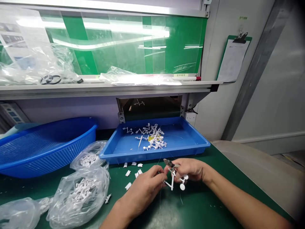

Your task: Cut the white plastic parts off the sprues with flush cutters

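Observation:
My left hand [148, 186] is closed, its fingers pinching one end of a branched white plastic sprue [172, 183] with round flat tabs. My right hand [190, 168] is closed round a pair of nippers [168, 163], whose metal jaws point up and left; their handles are mostly hidden in the palm. The sprue hangs just below the right fingers, and I cannot tell whether they grip it too. Several small white plastic parts [128, 186] lie on the green table left of my hands. Behind them, a blue tray [188, 148] holds a heap of white sprues [154, 140].
Clear bags of white parts [81, 194] stand at the left, with another bag [89, 157] behind. A large blue basket [47, 159] is at the far left. A conveyor opening [152, 108] sits beyond the tray, below a shelf [107, 90]. A clipboard [233, 58] hangs at right.

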`<action>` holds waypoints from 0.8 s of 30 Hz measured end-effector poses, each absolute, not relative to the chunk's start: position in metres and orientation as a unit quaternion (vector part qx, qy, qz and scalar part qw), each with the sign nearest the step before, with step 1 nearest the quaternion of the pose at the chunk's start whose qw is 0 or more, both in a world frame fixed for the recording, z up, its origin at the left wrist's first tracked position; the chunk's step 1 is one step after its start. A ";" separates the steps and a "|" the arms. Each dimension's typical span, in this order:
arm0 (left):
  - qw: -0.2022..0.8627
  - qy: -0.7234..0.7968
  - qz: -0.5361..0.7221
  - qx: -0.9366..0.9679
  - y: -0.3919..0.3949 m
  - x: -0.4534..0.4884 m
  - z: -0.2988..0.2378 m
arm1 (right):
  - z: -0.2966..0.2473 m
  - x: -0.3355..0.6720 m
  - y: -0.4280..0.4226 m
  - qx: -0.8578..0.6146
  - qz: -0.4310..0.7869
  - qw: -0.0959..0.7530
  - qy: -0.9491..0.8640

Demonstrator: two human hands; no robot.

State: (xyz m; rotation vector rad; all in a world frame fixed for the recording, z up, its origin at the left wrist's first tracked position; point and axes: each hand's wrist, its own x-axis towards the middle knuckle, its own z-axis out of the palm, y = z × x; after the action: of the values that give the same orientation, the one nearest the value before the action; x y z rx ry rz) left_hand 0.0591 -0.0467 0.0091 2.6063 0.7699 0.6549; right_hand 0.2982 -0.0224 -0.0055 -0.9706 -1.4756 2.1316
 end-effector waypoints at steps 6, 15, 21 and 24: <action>0.341 0.428 0.304 0.780 -0.035 0.054 -0.007 | -0.001 0.301 -0.027 -0.515 0.523 0.336 -0.590; 0.452 0.428 0.407 0.669 -0.037 0.065 -0.017 | -0.021 0.278 -0.045 -0.561 0.154 0.247 -0.775; 0.399 0.422 0.380 0.720 -0.039 0.065 -0.021 | -0.025 0.270 -0.049 -0.534 0.121 0.261 -0.795; 0.395 0.420 0.380 0.723 -0.039 0.066 -0.021 | -0.026 0.270 -0.050 -0.527 0.116 0.263 -0.800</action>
State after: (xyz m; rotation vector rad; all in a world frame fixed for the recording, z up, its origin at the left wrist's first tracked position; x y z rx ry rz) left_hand 0.0655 -0.0394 -0.0210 1.8338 1.0650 0.9636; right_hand 0.2702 -0.0502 -0.0259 -1.4245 -2.1649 0.3125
